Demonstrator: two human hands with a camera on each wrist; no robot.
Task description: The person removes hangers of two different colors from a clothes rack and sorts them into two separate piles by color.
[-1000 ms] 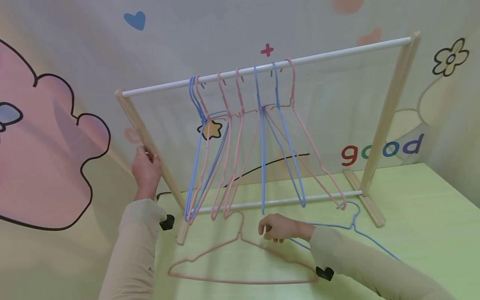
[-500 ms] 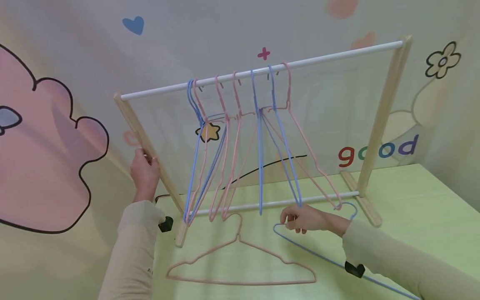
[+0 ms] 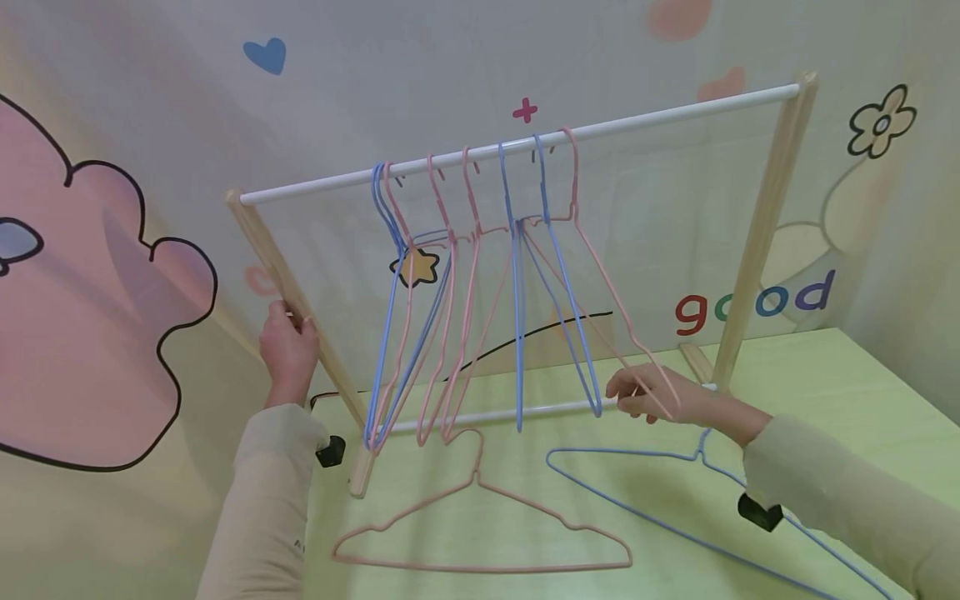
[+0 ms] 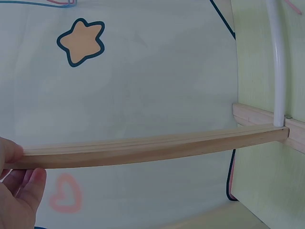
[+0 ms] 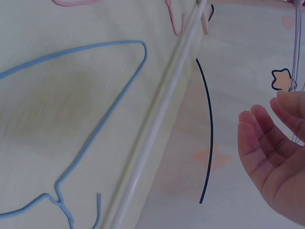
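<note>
My left hand (image 3: 288,346) grips the left wooden post (image 3: 258,242) of the rack. In the left wrist view, fingers and thumb lie on either side of that post (image 4: 143,152). My right hand (image 3: 652,379) is at the lower right corner of the rightmost hanging pink hanger (image 3: 575,179), whose wire crosses in front of it. Its fingers are loosely bent with nothing between them, as the right wrist view of the hand (image 5: 276,167) shows. A pink hanger (image 3: 480,570) and a blue hanger (image 3: 619,452) lie flat on the table; my right sleeve partly covers the blue one.
Several pink and blue hangers hang from the white top rail (image 3: 675,114), bunched toward the left and middle. A white lower rail (image 3: 555,409) joins the posts near the table (image 3: 847,425). The right wooden post (image 3: 761,225) stands beyond my right hand.
My right hand has moved right and up, from above the table hangers to the rightmost pink hanger. The blue hanger on the table has turned and come out farther left. The left hand stays put.
</note>
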